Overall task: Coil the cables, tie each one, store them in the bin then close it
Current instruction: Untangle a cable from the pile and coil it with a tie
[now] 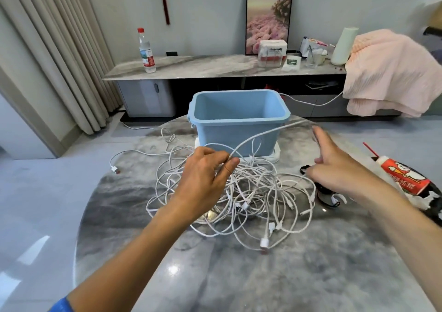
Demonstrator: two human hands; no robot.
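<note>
A tangled heap of white cables (251,196) lies on the round grey marble table (239,275). Behind it stands an open light-blue bin (236,120) on its white lid (275,156). My left hand (205,177) hovers over the heap and pinches one white cable (263,135), which rises to the right across the bin's front. My right hand (334,165) is to the right of the heap, index finger and thumb stretched out; the cable's blurred far end runs toward its fingertip. Black ties (304,168) lie under and beside that hand.
A red-and-white printed bag (404,180) lies at the table's right edge. Beyond the table is a low marble sideboard (203,67) with a water bottle (146,50), a framed picture, boxes and a pink cloth (387,72). Curtains hang at the left.
</note>
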